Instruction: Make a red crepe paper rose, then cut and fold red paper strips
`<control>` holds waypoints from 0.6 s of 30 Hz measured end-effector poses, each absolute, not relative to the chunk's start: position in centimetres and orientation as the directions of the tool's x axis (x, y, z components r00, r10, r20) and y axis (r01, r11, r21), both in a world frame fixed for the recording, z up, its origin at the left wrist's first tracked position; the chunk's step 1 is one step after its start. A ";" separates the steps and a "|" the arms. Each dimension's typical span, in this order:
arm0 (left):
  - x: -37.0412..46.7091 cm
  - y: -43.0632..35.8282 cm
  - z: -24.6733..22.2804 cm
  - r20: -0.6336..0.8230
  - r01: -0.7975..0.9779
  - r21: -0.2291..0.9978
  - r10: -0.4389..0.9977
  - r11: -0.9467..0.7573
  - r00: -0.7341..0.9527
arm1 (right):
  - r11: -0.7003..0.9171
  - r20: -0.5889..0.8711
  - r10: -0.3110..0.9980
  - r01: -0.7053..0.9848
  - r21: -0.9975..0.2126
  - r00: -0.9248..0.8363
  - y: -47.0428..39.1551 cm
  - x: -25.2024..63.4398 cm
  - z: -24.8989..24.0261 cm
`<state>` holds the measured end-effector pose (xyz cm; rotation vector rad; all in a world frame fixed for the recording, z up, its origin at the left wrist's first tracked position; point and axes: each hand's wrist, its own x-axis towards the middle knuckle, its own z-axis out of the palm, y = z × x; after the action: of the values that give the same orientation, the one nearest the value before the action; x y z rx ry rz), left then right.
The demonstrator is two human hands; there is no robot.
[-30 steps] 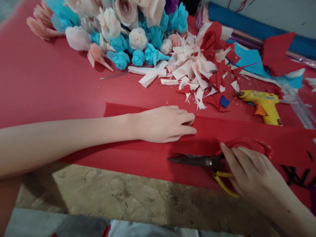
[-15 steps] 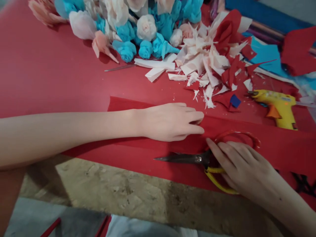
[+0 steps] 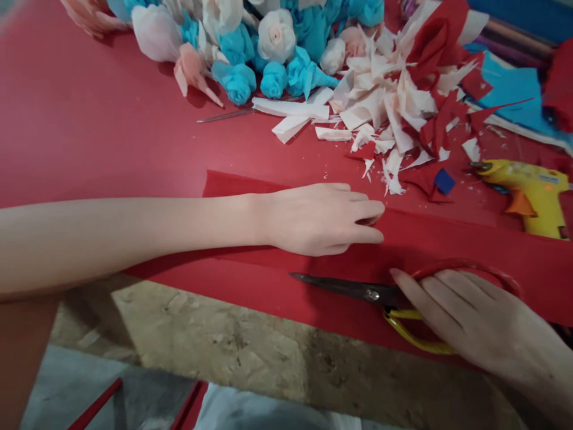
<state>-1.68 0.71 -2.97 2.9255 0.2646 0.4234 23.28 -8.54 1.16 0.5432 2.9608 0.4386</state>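
Observation:
My left hand (image 3: 326,220) lies palm down on a long strip of red crepe paper (image 3: 430,236), its fingers bent and pressed onto the paper. Scissors (image 3: 349,288) with dark blades, closed and pointing left, rest along the near edge of the strip. One handle loop is yellow, the other red. My right hand (image 3: 474,310) is over the handles, fingers extended together across them; its thumb is hidden. The blade tip is just below my left hand.
Paper flowers (image 3: 276,36) in blue, white and peach fill the far side of the red table (image 3: 111,137). Paper scraps (image 3: 385,101) are heaped right of them, near a yellow glue gun (image 3: 532,185). A thin metal rod (image 3: 226,115) lies by the flowers.
The view has shifted, so most things appear further right. My right hand and the scissors have moved slightly right and down relative to my left hand, which stays on the paper.

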 end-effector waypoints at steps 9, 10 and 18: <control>-1.6 0.6 -3.0 0.288 0.158 0.185 0.208 -0.970 0.935 | 0.872 -0.046 0.393 0.356 0.336 -0.918 -8.9 22.5 1.5; -1.6 0.6 -3.0 0.291 0.159 0.186 0.209 -0.970 0.934 | 0.859 -0.045 0.421 0.383 0.339 -0.906 -9.1 22.3 1.3; -1.6 0.5 -3.0 0.295 0.162 0.191 0.214 -0.968 0.931 | 0.798 -0.066 0.519 0.455 0.396 -0.852 -9.7 21.1 0.9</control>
<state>-1.61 0.50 -3.02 2.9256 0.2870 0.4746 21.10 -9.72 0.88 0.7682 2.8143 0.5550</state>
